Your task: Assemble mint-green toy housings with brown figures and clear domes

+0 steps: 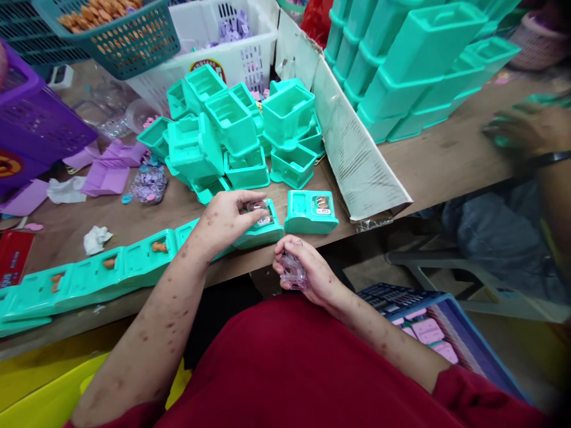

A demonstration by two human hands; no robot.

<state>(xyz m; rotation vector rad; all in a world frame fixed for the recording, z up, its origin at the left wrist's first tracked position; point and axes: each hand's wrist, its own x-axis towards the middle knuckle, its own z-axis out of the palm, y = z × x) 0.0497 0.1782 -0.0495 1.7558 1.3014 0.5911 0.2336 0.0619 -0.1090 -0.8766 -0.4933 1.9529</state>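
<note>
My left hand (227,221) reaches over a teal plastic case (267,236) near the table's front edge. Its thumb and forefinger pinch a small clear plastic cover (257,208) at the case's recess. To the right stands another teal case (307,220), with a clear cover and a small orange piece behind it. Lower down, beyond the table edge, my right hand (307,267) is curled around several clear plastic covers (293,273). Leftward runs a row of teal cases (96,274); some have a small orange figure (159,246) in the recess.
Teal bins (241,125) lie heaped behind my hands, beside a white cardboard divider (352,142). Stacked teal bins (401,77) rise beyond it. At the right, a co-worker's hand (530,128) is blurred. Baskets, including a white one (259,47), line the back.
</note>
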